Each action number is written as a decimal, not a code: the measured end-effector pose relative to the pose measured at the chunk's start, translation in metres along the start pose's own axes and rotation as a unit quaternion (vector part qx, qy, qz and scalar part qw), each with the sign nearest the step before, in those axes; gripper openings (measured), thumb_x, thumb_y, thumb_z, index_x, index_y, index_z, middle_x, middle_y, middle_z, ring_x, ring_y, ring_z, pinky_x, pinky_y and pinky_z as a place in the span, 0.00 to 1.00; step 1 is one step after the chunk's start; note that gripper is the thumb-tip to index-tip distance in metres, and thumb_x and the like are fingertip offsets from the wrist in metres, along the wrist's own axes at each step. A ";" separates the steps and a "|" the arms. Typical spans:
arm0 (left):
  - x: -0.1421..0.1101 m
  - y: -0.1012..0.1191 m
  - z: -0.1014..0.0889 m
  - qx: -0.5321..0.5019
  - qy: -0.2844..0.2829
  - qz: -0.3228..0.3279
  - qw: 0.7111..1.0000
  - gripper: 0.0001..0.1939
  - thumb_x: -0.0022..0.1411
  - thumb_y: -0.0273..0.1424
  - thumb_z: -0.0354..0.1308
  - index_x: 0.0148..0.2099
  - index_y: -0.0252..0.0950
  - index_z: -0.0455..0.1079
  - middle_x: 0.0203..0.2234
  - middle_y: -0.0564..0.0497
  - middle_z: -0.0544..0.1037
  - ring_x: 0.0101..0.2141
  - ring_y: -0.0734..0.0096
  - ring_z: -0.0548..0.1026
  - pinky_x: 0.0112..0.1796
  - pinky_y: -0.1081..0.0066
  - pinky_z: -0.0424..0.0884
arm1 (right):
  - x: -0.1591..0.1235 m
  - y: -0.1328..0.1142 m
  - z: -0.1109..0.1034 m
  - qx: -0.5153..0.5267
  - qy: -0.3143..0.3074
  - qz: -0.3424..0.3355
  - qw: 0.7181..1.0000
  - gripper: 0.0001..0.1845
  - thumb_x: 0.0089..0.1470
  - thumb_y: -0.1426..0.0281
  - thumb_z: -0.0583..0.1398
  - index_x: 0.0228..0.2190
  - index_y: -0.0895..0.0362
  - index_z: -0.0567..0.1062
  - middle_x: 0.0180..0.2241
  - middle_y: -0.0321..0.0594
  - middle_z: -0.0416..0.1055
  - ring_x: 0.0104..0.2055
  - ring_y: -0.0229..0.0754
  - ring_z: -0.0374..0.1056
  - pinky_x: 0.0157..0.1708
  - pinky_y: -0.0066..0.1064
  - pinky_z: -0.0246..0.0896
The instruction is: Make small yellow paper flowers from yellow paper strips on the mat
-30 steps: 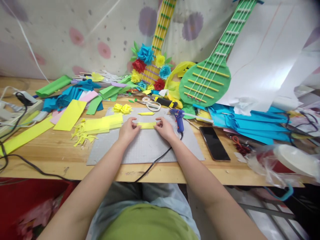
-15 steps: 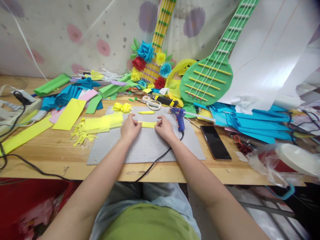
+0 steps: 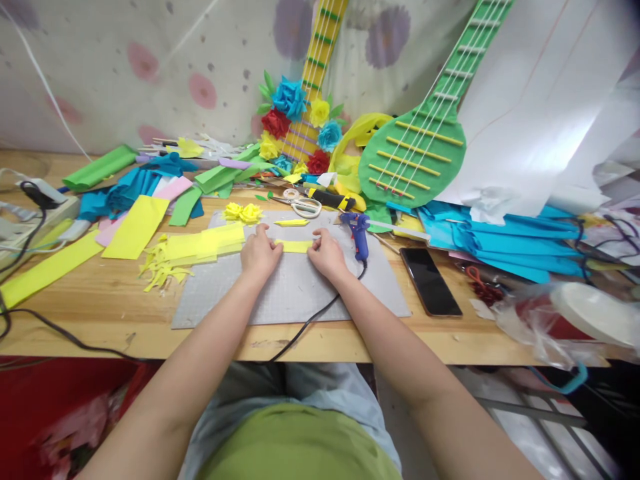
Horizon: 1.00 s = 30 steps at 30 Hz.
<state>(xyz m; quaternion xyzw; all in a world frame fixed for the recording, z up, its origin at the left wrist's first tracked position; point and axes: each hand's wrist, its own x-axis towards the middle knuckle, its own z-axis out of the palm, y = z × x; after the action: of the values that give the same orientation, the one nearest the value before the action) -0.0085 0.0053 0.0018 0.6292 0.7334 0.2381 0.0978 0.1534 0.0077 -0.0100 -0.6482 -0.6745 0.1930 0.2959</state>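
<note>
Fingers (image 3: 275, 249) of left hand (image 3: 259, 257), right hand (image 3: 329, 256) pinching yellow strip (image 3: 295, 247) over grey mat (image 3: 296, 293).

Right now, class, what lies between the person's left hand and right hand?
A yellow strip spans the stretch between the left hand and the right hand, with the grey mat beneath, as the head view shows.

Light is bright and fairly even, with glare on the white sheet (image 3: 540, 127) toward two o'clock; the plastic-wrapped tub (image 3: 595, 313) blurs, stretched, between three and four.
</note>
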 end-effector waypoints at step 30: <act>-0.008 0.004 0.011 0.058 0.043 0.110 0.991 0.14 0.49 0.39 0.57 0.37 0.37 0.70 0.38 0.44 0.68 0.46 0.54 0.61 0.48 0.59 0.58 | -0.016 -0.024 0.002 -0.235 -0.009 -0.075 0.969 0.15 0.54 0.64 0.52 0.42 0.58 0.67 0.39 0.48 0.63 0.43 0.48 0.59 0.38 0.34 0.55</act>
<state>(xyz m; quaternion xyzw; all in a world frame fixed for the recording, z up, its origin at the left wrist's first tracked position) 0.0014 0.0003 -0.0077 0.6997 0.6758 0.2317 0.0028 0.1339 -0.0103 0.0015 -0.6454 -0.7503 0.0121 0.1427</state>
